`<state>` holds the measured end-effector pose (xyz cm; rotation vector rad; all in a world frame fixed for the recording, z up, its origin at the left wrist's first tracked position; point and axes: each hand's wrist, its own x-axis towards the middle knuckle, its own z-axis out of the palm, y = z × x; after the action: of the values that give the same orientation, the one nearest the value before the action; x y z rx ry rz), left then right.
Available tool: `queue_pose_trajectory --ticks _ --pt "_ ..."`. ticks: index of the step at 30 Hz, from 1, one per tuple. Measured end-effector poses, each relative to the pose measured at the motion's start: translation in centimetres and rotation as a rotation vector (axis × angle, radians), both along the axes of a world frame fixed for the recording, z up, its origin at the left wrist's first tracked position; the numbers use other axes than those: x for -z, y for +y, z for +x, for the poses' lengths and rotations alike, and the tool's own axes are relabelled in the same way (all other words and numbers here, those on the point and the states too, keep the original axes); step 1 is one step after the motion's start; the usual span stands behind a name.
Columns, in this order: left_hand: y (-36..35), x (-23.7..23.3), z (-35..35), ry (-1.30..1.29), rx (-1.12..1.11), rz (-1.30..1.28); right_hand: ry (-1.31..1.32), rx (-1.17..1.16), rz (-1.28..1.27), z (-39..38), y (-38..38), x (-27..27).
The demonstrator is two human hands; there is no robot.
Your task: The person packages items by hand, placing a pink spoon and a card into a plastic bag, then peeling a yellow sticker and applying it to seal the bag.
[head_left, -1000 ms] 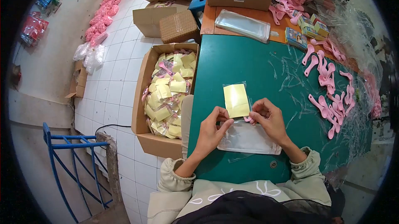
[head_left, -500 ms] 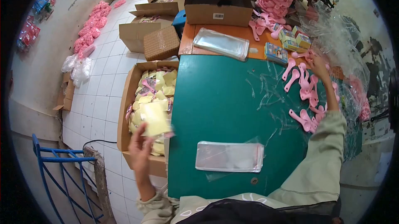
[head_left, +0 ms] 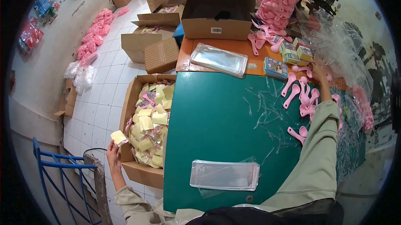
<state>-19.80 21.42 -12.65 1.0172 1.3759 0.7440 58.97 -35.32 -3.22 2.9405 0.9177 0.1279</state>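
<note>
My left hand (head_left: pixel 113 155) is closed on the edge of a small clear packet with a yellow card (head_left: pixel 119 137), just outside the left wall of a cardboard box (head_left: pixel 144 174). Many similar yellow-card packets (head_left: pixel 146 122) fill that box, and a pink spoon (head_left: pixel 148 98) lies among them. At the table's far right my right hand (head_left: pixel 320 74) reaches down among pink spoons (head_left: pixel 306 96); its fingertips are hard to make out. Close to it stand small yellow boxes (head_left: pixel 290 51) and a stack of picture cards (head_left: pixel 275 68).
Clear plastic sleeves (head_left: pixel 224 175) lie near the front of the green table (head_left: pixel 209 120), more sleeves (head_left: pixel 219 59) at the back. Plastic strips (head_left: pixel 267 112) are scattered mid-table. An open brown carton (head_left: pixel 217 26) and a bag of pink spoons (head_left: pixel 280 1) stand behind. A blue metal frame (head_left: pixel 62 158) is at left.
My left hand has moved left with the yellow-card packet, from over the box to beyond its wall. My right hand stays among the spoons at far right. The view has shifted slightly.
</note>
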Motion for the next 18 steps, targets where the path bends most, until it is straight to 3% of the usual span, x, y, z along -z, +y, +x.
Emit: queue_pose_trajectory --ticks 4,8,10,11,14,18 --pt "1.5 2.8 -0.4 -0.113 0.026 -0.046 0.071 -0.118 -0.045 -3.0 -1.4 -1.3" --pt "1.7 4.4 0.8 -0.182 0.045 -0.040 0.657 -0.048 0.048 -12.3 0.0 -7.3" --pt "1.7 5.3 1.3 -0.207 0.056 -0.014 0.852 -0.059 0.231 -14.8 0.2 -10.0" --pt "1.8 6.1 1.5 -0.225 0.058 0.002 0.868 -0.293 0.381 -13.9 -0.6 -9.6" --pt "2.3 9.4 1.2 -0.223 0.149 -0.012 0.699 -0.065 0.524 -11.0 -2.6 -9.7" --pt "2.3 14.6 -1.1 -0.056 0.261 -0.185 0.165 0.131 0.076 -5.1 -6.0 -4.9"
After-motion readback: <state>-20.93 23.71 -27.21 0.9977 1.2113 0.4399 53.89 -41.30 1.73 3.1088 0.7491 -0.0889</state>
